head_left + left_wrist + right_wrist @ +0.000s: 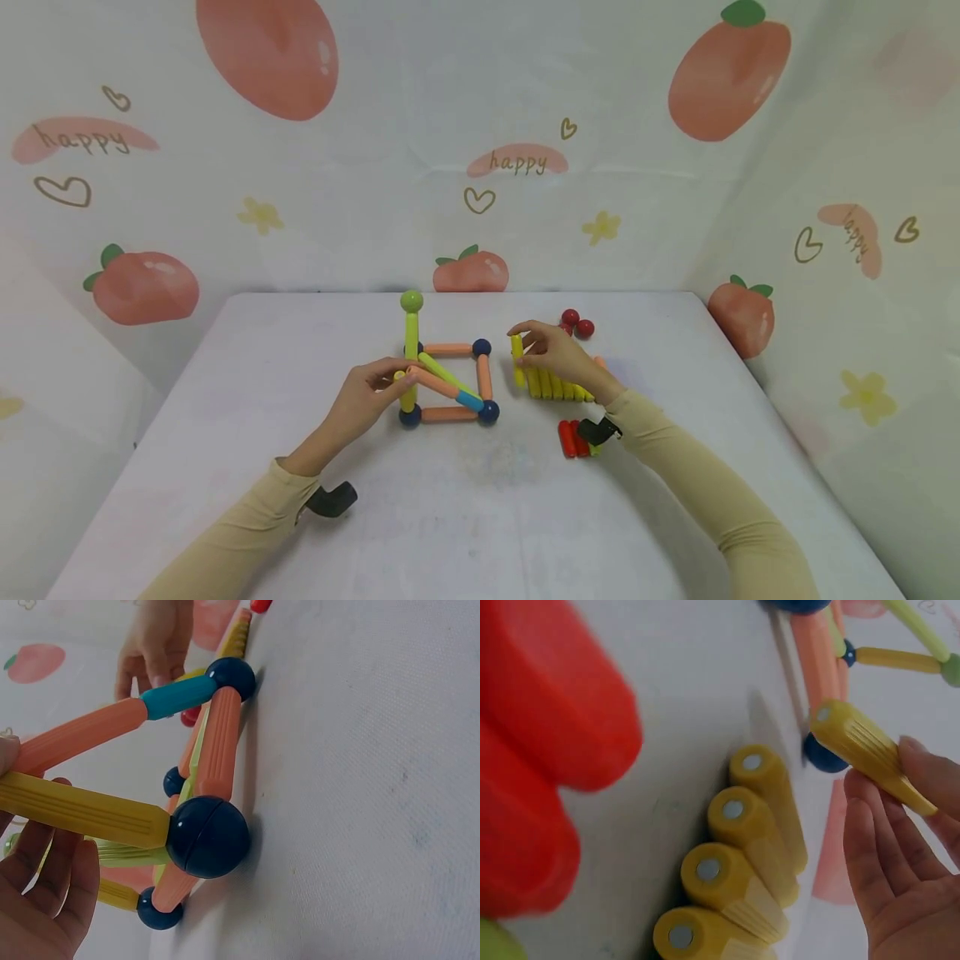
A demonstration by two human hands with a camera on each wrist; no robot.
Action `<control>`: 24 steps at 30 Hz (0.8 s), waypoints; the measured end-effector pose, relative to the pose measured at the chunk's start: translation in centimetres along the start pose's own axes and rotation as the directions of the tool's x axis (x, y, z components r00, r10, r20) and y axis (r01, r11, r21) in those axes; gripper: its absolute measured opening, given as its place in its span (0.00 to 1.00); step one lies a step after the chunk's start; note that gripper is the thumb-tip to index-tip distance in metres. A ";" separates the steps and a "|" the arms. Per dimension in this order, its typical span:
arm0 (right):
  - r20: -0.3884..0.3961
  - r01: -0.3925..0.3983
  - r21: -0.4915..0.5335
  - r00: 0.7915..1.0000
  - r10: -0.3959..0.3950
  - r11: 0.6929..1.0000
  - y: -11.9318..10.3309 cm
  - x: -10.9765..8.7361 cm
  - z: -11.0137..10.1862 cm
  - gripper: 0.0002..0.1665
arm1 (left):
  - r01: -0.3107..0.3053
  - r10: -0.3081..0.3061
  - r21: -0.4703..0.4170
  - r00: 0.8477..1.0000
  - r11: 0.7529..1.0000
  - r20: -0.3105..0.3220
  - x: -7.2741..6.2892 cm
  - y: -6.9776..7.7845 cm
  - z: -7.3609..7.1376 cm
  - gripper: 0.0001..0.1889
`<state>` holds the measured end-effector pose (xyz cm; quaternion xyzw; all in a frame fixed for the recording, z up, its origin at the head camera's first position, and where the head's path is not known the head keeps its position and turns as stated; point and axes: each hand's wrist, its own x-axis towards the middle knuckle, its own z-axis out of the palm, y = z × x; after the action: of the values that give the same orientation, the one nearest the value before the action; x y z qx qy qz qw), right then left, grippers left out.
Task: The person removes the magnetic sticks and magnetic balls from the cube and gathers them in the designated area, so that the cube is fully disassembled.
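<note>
My left hand (363, 400) pinches the upper ends of a yellow magnetic rod (90, 810) and an orange magnetic rod (86, 735). The yellow one rises from the front left dark blue ball (208, 837). A short blue rod (470, 401) continues the orange one down to the front right ball (488, 412). Both belong to a frame with a square base of orange rods (448, 414) and blue balls. A green ball (412, 302) tops a rod at the frame's back left. My right hand (558, 354) pinches a loose yellow magnetic rod (866, 750) between thumb and fingers.
Several yellow rods (731, 874) lie in a row beneath my right hand. Red rods (567, 439) lie nearer, by the right wrist's black camera (597, 431). Red balls (586, 328) sit behind that hand. A printed cloth backdrop (360, 208) rises beyond the white table (465, 517).
</note>
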<state>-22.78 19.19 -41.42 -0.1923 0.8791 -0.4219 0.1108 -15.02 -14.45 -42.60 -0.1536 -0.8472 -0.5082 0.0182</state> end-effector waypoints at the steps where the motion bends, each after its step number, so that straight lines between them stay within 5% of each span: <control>1: 0.017 -0.004 -0.021 1.000 0.004 1.000 0.2 0.1 0.0 0.27 | 0.001 -0.001 -0.003 1.000 1.000 0.001 0.0 0.0 0.0 0.14; 16: 0.081 0.033 -0.167 0.997 -0.020 0.985 0.8 0.8 -0.1 0.25 | -0.010 0.010 -0.006 1.000 1.000 -0.007 -0.1 0.1 -0.1 0.14; 24: 0.072 -0.039 -0.240 0.996 0.057 0.970 1.4 1.5 -0.2 0.26 | -0.004 0.004 -0.005 1.000 1.000 0.001 -0.1 -0.1 -0.2 0.14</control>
<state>-24.56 19.46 -42.48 -0.1993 0.9227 -0.3026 0.1315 -14.95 -14.65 -42.60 -0.1556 -0.8456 -0.5103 0.0184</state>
